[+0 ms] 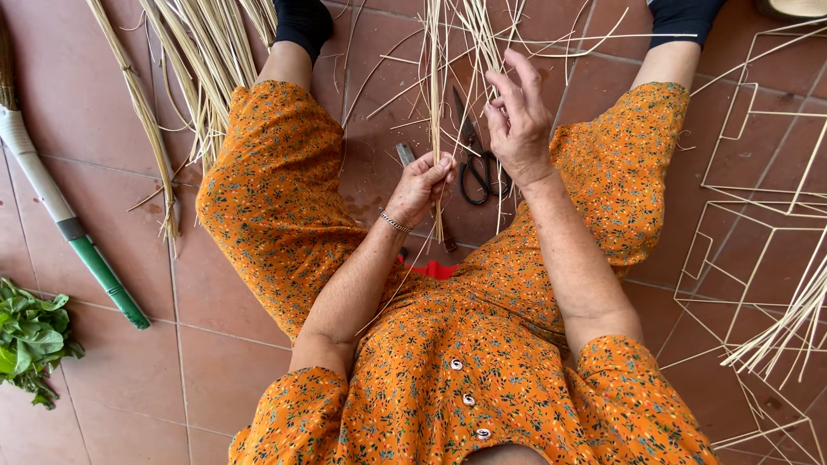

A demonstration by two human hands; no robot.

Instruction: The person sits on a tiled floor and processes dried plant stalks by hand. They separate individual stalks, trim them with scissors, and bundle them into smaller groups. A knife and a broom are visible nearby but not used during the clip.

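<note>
The person sat on the tiled floor (103,164) with legs spread, in an orange flowered dress (448,344), working a bundle of pale straw stalks (435,103) between the knees. The left hand (422,185) was closed around the lower part of the bundle, thumb and fingers pinching the stalks together just above their cut ends. The right hand (517,120) was loosely spread, its fingers combing into the upper stalks, which fanned out untidily toward the top of the view. As far as could be judged, the work was early: only a thin bunch was gathered, nothing was bound or woven yet, and most of the material lay unsorted. A larger heap of straw (202,60) lay across the left leg and floor, and more stalks (784,336) rested at the right edge over a white wire frame (758,207). Black scissors (478,168) lay on the tiles directly under the right hand, close to the bundle, with a small tool handle (405,155) beside the left hand. A broom with a green and white handle (69,224) and a bunch of green leaves (30,340) lay well apart at the left.
</note>
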